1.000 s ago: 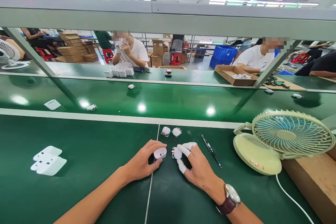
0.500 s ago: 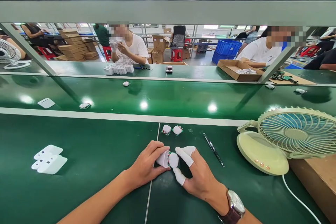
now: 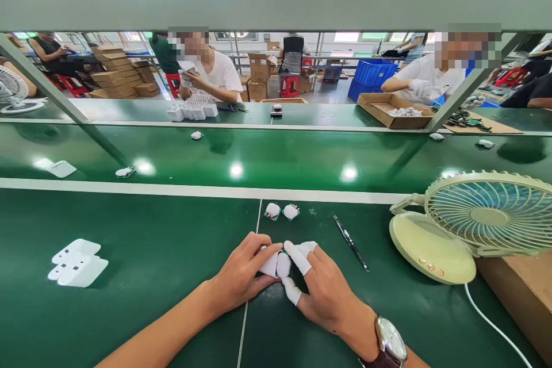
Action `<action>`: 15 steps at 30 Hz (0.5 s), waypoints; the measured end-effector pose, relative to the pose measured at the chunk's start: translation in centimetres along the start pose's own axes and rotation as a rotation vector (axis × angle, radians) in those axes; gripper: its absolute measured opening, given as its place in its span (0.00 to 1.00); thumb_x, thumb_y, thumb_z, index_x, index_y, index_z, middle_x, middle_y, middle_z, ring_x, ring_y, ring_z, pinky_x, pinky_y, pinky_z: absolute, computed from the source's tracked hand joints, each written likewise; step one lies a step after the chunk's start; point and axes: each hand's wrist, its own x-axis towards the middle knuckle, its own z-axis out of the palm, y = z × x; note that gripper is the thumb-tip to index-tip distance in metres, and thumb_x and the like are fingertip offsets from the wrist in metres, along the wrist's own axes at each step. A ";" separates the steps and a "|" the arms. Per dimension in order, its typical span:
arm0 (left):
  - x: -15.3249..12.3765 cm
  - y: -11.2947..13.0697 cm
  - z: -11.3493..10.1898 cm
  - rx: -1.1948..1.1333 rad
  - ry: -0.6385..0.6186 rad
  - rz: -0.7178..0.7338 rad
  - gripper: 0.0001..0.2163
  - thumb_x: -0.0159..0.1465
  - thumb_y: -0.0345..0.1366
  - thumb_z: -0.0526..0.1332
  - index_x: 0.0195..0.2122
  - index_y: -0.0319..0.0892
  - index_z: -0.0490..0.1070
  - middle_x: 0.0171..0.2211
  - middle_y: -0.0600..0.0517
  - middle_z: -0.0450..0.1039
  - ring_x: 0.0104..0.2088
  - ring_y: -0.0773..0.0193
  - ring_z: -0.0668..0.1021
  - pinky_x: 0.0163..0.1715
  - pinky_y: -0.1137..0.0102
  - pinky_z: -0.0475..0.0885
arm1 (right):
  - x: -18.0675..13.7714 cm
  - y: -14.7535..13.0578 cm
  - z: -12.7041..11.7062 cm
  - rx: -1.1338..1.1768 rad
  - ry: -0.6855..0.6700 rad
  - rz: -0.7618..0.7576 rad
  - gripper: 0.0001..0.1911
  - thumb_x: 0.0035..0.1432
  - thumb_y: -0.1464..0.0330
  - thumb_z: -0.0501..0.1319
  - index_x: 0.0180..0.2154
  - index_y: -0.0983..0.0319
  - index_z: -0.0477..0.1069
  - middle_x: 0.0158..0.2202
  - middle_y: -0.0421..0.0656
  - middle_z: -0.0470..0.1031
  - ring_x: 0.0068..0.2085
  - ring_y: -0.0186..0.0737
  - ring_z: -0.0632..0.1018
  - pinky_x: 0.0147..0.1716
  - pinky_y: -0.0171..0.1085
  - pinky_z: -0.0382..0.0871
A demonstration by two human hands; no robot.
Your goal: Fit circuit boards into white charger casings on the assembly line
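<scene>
My left hand (image 3: 245,267) is closed around a white plastic housing (image 3: 269,263), its open end facing right. At that end sits a small circuit board with a round white pad (image 3: 283,265), partly inside the housing. My right hand (image 3: 319,282), with white finger cots on several fingers and a watch on the wrist, pinches the board's outer edge between thumb and fingertips. Just beyond my hands lie two similar boards with white pads, a left one (image 3: 272,210) and a right one (image 3: 291,211). Black tweezers (image 3: 351,243) rest to the right of them.
Several white housings (image 3: 81,267) lie together at the left. A desk fan (image 3: 435,247) stands at the right beside a cardboard box (image 3: 517,282). A green conveyor belt (image 3: 293,161) crosses ahead, carrying scattered boards and a white piece (image 3: 62,169). Co-workers sit beyond.
The circuit board has gone further left into the housing, so less green shows. The pieces on the belt have shifted left. The view has tilted slightly.
</scene>
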 end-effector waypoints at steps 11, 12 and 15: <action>0.2 -0.2 -0.2 -0.340 -0.028 -0.097 0.25 0.66 0.32 0.67 0.64 0.45 0.63 0.50 0.44 0.71 0.48 0.57 0.76 0.48 0.65 0.77 | -0.1 1.0 -0.4 0.083 0.045 -0.043 0.35 0.68 0.65 0.65 0.70 0.63 0.54 0.54 0.56 0.74 0.53 0.56 0.76 0.49 0.55 0.80; 0.2 -0.2 -0.2 -0.384 -0.044 -0.104 0.25 0.66 0.32 0.67 0.64 0.46 0.63 0.51 0.44 0.71 0.49 0.57 0.77 0.49 0.65 0.77 | -0.1 1.1 -0.4 0.095 0.042 -0.046 0.32 0.68 0.67 0.65 0.69 0.62 0.57 0.53 0.55 0.75 0.52 0.55 0.77 0.48 0.54 0.81; 0.3 0.0 -0.4 -0.472 -0.102 -0.131 0.25 0.66 0.33 0.67 0.63 0.48 0.64 0.53 0.45 0.74 0.52 0.57 0.77 0.54 0.63 0.75 | -0.1 1.1 -0.2 0.132 0.025 -0.057 0.24 0.68 0.72 0.63 0.63 0.58 0.66 0.52 0.52 0.75 0.49 0.51 0.77 0.45 0.51 0.81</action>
